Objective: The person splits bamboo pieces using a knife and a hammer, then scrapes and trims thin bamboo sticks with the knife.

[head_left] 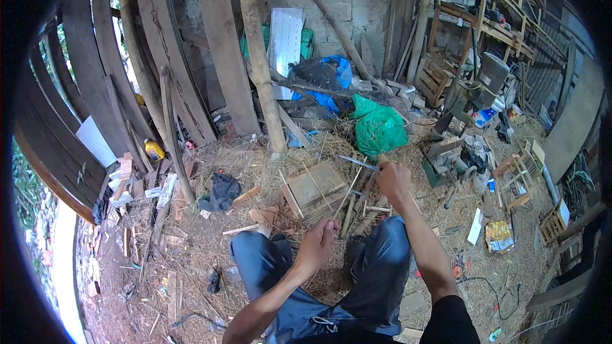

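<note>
My left hand [315, 244] is closed around the lower end of a thin wooden strip [348, 193], which slants up and away between my knees. In my right hand [394, 181], closed at the upper right of the strip, is a knife [359, 162]. Its narrow blade points left, over the strip's far end; whether they touch I cannot tell. Beyond my left hand, a flat wooden panel [317, 186] lies on the ground with thin sticks across it. Several slats [377, 209] lie near my right knee.
A green plastic bag [379, 129] sits ahead, near a leaning pole [260, 64]. Black plastic [221, 192] and a yellow bottle [153, 150] are on the left. At right stand a vise-like metal tool [460, 159] and a wooden frame [515, 175]. Wood scraps and shavings litter the ground.
</note>
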Available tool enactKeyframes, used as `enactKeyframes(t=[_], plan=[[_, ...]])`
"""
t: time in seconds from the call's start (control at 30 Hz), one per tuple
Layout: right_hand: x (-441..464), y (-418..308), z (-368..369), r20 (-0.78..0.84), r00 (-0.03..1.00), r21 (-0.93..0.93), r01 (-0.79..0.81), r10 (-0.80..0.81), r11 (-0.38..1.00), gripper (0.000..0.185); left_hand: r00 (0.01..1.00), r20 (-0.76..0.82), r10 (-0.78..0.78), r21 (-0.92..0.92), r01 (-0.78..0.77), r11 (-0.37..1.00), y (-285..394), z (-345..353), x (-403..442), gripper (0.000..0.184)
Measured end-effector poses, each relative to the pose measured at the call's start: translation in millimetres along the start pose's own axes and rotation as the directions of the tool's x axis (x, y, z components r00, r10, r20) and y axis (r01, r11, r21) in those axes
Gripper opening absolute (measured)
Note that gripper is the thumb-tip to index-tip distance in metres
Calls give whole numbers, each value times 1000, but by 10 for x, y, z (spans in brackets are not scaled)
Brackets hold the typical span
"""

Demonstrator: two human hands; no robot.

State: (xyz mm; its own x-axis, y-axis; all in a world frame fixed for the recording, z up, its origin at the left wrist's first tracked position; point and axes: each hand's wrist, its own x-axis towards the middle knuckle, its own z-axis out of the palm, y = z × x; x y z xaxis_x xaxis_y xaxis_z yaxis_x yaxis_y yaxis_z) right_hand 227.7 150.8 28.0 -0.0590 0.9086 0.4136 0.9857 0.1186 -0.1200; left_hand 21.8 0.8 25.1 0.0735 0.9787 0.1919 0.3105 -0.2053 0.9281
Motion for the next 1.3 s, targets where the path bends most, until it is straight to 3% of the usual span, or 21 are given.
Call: enactKeyframes(t=[0.03,0.1,0.17,0.3,0.37,0.4,0.47,0.5,0.57,0.63,0.7,0.73,0.8,0.87,0.93,1.0,1.03,1.1,1.17,1.23,1.3], plan=[[43,9,-20,-59,998,20,-31,32,999,16,999,8,-41,38,40,998,63,-54,16,22],[1,-80,-33,-6,995,6,-101,101,995,16,996,19,-85,71,84,994,114,-55,51,22],[-129,-212,-54,30,999,98,43,-46,994,16,999,-49,22,181,-13,983,129,-54,79,18],[-234,-283,-38,141,965,167,199,-223,966,16,982,-90,169,204,-147,968,93,-27,67,14],[60,156,230,131,988,-72,96,-86,993,18,999,-39,35,305,-21,952,163,-73,-26,12],[79,201,191,128,988,-65,92,-83,994,18,999,-38,37,313,-23,950,161,-105,-45,12],[118,259,123,49,989,17,-140,139,990,24,997,-9,-78,379,75,922,145,-152,-77,13],[77,151,14,49,989,15,-139,138,990,24,997,-10,-78,377,75,923,118,-164,-40,13],[-49,-123,-201,56,974,122,-223,218,967,30,989,-116,96,164,-76,984,-18,-173,119,13],[-65,-21,52,-10,987,165,-158,162,974,32,994,-95,56,92,-48,995,-112,-173,171,18],[-60,65,226,151,968,452,-248,200,857,29,980,58,-188,-414,195,889,-58,-195,217,23],[-69,5,134,204,957,534,-283,203,797,28,981,57,-187,-411,194,891,-24,-207,214,23],[-203,-198,-67,124,974,664,-222,188,713,22,952,101,-288,-601,289,745,47,-233,248,28],[-428,-402,16,-90,989,493,147,-118,858,15,946,135,-295,-635,311,707,43,-218,282,27],[-520,-575,-70,-70,983,399,181,-167,899,15,938,181,-295,-664,338,667,23,-139,306,26],[-469,-593,-155,-10,985,328,166,-172,930,13,990,0,-142,-440,128,889,-5,15,272,27],[-360,-518,-101,-9,985,328,168,-175,930,13,990,-2,-144,-441,129,888,29,53,208,27],[-132,-352,3,-45,995,329,-64,83,942,15,994,-21,-104,-279,94,956,113,80,77,27],[-157,-351,-10,-60,998,303,1,18,953,14,997,-21,-71,-294,62,954,92,40,112,26],[-368,-493,-19,27,988,234,143,-154,962,11,972,109,-207,-565,232,792,95,5,145,25],[-457,-594,-236,-27,974,232,226,-226,946,9,971,144,-193,-581,241,778,138,17,121,25]])
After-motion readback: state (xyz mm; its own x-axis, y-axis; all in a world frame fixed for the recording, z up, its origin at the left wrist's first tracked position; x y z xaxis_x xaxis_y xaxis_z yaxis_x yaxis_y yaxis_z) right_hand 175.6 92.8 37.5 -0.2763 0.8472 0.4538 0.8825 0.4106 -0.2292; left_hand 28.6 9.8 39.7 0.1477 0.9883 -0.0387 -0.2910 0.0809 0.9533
